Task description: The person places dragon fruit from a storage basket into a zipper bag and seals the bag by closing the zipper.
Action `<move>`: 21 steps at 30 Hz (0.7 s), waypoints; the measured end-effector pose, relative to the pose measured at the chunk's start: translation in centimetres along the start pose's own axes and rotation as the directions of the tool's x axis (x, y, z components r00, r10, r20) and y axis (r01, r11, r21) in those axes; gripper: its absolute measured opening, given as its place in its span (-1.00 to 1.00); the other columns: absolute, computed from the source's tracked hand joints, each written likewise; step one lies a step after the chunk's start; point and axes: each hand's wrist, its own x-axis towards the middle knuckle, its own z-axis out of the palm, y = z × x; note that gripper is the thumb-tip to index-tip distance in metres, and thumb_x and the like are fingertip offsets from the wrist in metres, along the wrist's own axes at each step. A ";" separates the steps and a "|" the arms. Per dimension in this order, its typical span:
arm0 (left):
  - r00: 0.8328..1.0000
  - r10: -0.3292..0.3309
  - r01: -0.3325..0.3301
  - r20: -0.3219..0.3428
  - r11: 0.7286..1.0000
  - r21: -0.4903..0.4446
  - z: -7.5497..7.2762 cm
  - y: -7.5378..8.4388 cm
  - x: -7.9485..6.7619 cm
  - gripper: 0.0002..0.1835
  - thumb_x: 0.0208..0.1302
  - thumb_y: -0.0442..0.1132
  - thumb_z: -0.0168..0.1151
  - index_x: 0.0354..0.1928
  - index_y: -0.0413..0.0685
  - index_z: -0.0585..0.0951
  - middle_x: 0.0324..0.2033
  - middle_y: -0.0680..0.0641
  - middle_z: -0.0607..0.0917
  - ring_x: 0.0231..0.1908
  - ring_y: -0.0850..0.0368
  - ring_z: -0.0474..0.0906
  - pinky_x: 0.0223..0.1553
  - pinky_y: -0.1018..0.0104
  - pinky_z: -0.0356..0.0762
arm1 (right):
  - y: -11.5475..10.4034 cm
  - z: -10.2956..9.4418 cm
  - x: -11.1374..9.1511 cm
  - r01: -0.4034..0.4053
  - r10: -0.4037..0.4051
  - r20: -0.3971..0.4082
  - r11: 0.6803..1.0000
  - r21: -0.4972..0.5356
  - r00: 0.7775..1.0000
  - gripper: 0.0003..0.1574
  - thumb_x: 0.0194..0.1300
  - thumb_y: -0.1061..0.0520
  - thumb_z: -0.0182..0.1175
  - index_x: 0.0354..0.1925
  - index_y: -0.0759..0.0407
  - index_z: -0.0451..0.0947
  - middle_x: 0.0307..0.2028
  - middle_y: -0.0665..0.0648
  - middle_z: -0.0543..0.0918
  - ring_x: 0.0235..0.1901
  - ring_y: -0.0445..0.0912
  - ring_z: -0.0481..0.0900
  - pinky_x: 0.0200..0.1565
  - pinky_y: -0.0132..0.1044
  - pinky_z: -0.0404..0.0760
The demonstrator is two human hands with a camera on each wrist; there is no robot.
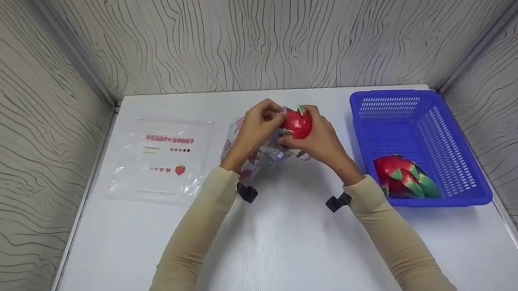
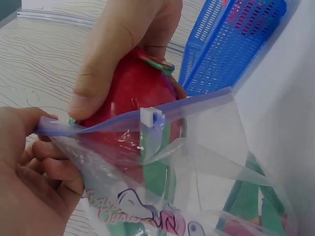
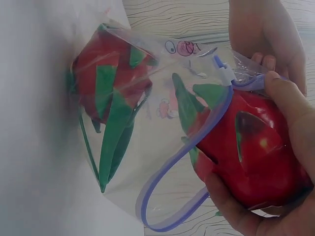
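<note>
My right hand (image 1: 322, 140) grips a red toy dragon fruit (image 1: 299, 124) with green leaf tips, at the mouth of a clear zip bag (image 3: 162, 137). Its leafy end sits inside the bag's purple-edged opening, as the right wrist view shows. With thumb and fingers my left hand (image 1: 257, 126) pinches the bag's edge beside the opening. A second dragon fruit (image 3: 110, 83) lies inside the bag. The white slider (image 2: 150, 117) is on the purple zip strip, over the held fruit in the left wrist view.
A blue plastic basket (image 1: 479, 174) stands on the right with another dragon fruit (image 1: 404, 177) in its near left corner. Flat on the left lies a clear zip bag with strawberry print (image 1: 165, 175). Wood-grain panels (image 1: 236, 31) wall in the white table (image 1: 272, 261).
</note>
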 end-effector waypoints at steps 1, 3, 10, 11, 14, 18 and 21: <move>1.000 -0.002 0.002 0.001 1.000 -0.003 0.0 0.0 0.0 -0.82 0.55 -0.15 0.28 0.01 -0.09 0.66 -0.22 -0.07 0.76 -0.21 0.16 0.64 -0.01 0.33 0.75 | -0.1 0.0 0.0 -0.004 0.004 -0.008 1.000 0.010 1.000 0.29 0.16 -0.26 0.60 0.58 0.08 0.11 0.43 0.31 0.44 0.40 0.22 0.48 0.37 0.17 0.60; 1.000 -0.008 0.008 0.000 1.000 -0.009 0.0 0.0 0.0 -0.83 0.55 -0.16 0.28 0.01 -0.09 0.66 -0.23 -0.06 0.74 -0.21 0.16 0.63 -0.03 0.34 0.74 | -0.3 -0.1 0.1 -0.009 0.010 -0.033 1.000 0.019 0.999 0.29 0.15 -0.26 0.61 0.57 0.11 0.12 0.42 0.33 0.45 0.40 0.23 0.49 0.36 0.17 0.61; 1.000 0.008 -0.008 0.005 1.000 -0.022 0.1 -0.2 0.2 -0.83 0.54 -0.18 0.28 0.01 -0.11 0.67 -0.22 -0.06 0.75 -0.23 0.18 0.62 -0.12 0.40 0.68 | -0.5 0.2 0.1 -0.015 0.017 -0.130 1.000 0.018 0.991 0.26 0.12 -0.29 0.60 0.53 0.14 0.21 0.35 0.35 0.51 0.31 0.22 0.54 0.31 0.16 0.66; 1.000 0.014 -0.014 0.004 1.000 -0.023 0.1 -0.2 0.2 -0.83 0.54 -0.19 0.28 0.01 -0.11 0.67 -0.22 -0.07 0.76 -0.23 0.19 0.62 -0.13 0.40 0.68 | -0.5 0.2 0.1 -0.015 0.017 -0.135 1.000 0.019 0.991 0.25 0.12 -0.29 0.60 0.52 0.14 0.22 0.35 0.35 0.52 0.30 0.22 0.55 0.30 0.16 0.67; 1.000 0.023 -0.023 0.005 0.999 -0.029 0.0 -0.2 0.2 -0.82 0.54 -0.18 0.28 0.02 -0.11 0.66 -0.23 -0.07 0.75 -0.24 0.18 0.61 -0.16 0.40 0.67 | -0.5 0.3 0.1 -0.002 0.005 -0.138 1.000 0.022 0.990 0.22 0.13 -0.27 0.60 0.50 0.15 0.22 0.33 0.34 0.52 0.29 0.21 0.55 0.29 0.15 0.68; 1.000 0.001 -0.001 -0.005 0.999 -0.037 0.0 -0.1 0.1 -0.81 0.55 -0.15 0.26 0.05 -0.08 0.63 -0.23 -0.04 0.72 -0.24 0.18 0.60 -0.14 0.41 0.69 | -0.5 0.3 0.0 0.025 -0.023 -0.111 1.000 0.015 0.994 0.23 0.12 -0.21 0.62 0.51 0.17 0.20 0.36 0.32 0.47 0.34 0.20 0.48 0.33 0.16 0.64; 1.000 -0.023 0.022 -0.020 0.999 -0.038 0.0 -0.1 0.1 -0.79 0.55 -0.15 0.25 0.07 -0.08 0.61 -0.26 -0.04 0.70 -0.26 0.19 0.59 -0.14 0.43 0.69 | -0.4 0.4 -0.2 0.041 -0.040 -0.092 0.999 0.006 0.995 0.24 0.09 -0.17 0.64 0.51 0.17 0.21 0.37 0.29 0.45 0.36 0.17 0.43 0.35 0.15 0.63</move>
